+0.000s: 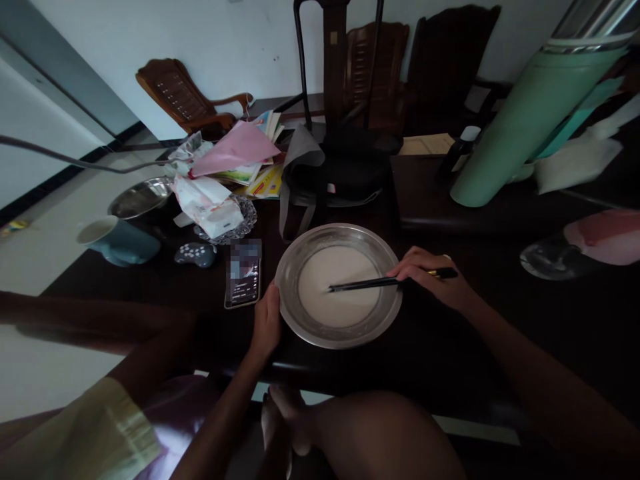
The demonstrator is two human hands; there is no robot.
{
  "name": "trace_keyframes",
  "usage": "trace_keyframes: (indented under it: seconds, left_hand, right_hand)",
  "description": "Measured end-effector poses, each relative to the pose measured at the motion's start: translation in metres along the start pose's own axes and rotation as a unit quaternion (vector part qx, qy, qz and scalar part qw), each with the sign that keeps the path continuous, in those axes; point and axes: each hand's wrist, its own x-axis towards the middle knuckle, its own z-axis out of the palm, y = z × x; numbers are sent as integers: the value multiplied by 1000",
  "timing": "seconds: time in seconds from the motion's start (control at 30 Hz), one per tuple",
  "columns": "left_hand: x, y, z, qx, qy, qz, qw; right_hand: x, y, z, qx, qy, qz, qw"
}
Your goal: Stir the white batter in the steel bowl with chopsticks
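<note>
A wide metal bowl (pixel 290 315) stands on the dark table, holding a smooth, pale, milky liquid (pixel 333 267). My left hand (pixel 267 321) grips the bowl's left rim, thumb up along the side and the other fingers hidden beneath or behind it. With my right hand (pixel 425 273) I hold black chopsticks (pixel 363 284) over the bowl's right rim. Their tips dip into the liquid near its middle, and their gold-banded ends stick out past my fingers. Just left of the bowl, close to my left hand, lies a lit phone (pixel 243 275).
Left of the phone are a game controller (pixel 195 254), a blue mug (pixel 120 241) and a steel basin (pixel 141 196). Behind the bowl sit a glass dish (pixel 247 217) with packets and a dark bag (pixel 345 177). A tall green flask (pixel 530 127) and a pinkish bottle (pixel 600 239) stand right.
</note>
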Motion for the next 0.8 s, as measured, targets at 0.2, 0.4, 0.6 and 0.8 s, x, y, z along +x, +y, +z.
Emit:
trace_keyframes:
  seconds: [0.2,0.4,0.6,0.8]
  left_hand:
    - [0,0,0,-4,0,-4,1000]
    - [0,2,1,-2,8,-5,1000]
    - [0,1,1,3,4,-6,1000]
    - [0,1,0,-3,-2,-3,1000]
  right_hand:
    - [-1,0,-1,27,26,14,999]
    - [0,0,-1,1,24,9,1000]
    - [0,0,0,7,0,0,1000]
    - [0,1,-1,5,48,18,999]
